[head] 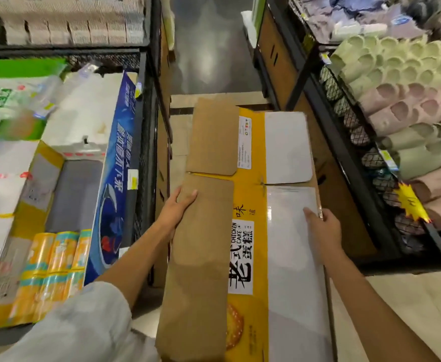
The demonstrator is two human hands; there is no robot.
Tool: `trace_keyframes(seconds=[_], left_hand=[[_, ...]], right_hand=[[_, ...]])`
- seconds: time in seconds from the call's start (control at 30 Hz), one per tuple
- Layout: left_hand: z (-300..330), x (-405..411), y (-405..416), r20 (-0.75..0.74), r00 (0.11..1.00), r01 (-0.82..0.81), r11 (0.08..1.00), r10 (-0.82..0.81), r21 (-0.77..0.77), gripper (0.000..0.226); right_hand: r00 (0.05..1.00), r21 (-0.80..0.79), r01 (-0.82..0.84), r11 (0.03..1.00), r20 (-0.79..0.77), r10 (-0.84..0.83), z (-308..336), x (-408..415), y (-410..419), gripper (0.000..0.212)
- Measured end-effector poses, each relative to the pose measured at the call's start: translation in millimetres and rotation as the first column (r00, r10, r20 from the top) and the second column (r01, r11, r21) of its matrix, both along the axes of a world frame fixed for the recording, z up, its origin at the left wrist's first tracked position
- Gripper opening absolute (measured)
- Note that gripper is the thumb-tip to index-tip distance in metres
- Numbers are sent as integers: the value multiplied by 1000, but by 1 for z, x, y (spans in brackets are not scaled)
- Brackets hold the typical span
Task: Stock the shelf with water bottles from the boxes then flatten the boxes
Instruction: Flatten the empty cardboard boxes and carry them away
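A flattened yellow cardboard box [250, 194] printed "CHICKEN CAKE" lies lengthwise in front of me over the aisle floor. Its brown flaps are on the left and its white flaps on the right. My left hand [180, 205] grips the left edge at a brown flap, thumb underneath and fingers on top. My right hand [324, 231] holds the right edge, with the thumb pressed on a white flap. No water bottles are in sight.
A black wire shelf [146, 121] on the left holds a blue carton [117, 178], white packs and an open box of yellow rolls [54, 267]. On the right, a black rack [350, 158] carries stacked green and pink slippers [410, 100]. The grey aisle floor [209, 48] runs ahead.
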State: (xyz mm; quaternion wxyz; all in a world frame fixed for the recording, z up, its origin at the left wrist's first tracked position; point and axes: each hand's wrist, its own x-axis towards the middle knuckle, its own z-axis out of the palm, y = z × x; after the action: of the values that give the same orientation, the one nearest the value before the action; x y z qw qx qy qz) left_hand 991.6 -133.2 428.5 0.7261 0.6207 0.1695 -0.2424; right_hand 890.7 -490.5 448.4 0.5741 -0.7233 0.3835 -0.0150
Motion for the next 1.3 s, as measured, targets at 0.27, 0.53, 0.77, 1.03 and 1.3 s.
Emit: trace_keyframes(seconds=[0.27, 0.53, 0.77, 1.03, 1.3], left_hand=[[-82, 146, -17, -135, 983, -114, 989, 126, 93, 42], [-243, 258, 3, -239, 958, -100, 965, 159, 241, 56], [-462, 304, 40, -373, 891, -150, 943, 260, 298, 71], [-667, 309, 70, -409, 853, -184, 920, 325, 346, 50], [-768, 312, 73, -334, 906, -111, 908, 260, 403, 41]], right_hand=[[993, -18, -108, 994, -57, 107, -95, 186, -17, 42], [987, 22, -83, 996, -133, 85, -257, 315, 8, 13], [978, 15, -134, 991, -161, 134, -475, 369, 30, 13], [936, -88, -275, 957, -252, 245, -691, 389, 65, 28], [898, -58, -336, 940, -319, 301, -815, 397, 83, 40]])
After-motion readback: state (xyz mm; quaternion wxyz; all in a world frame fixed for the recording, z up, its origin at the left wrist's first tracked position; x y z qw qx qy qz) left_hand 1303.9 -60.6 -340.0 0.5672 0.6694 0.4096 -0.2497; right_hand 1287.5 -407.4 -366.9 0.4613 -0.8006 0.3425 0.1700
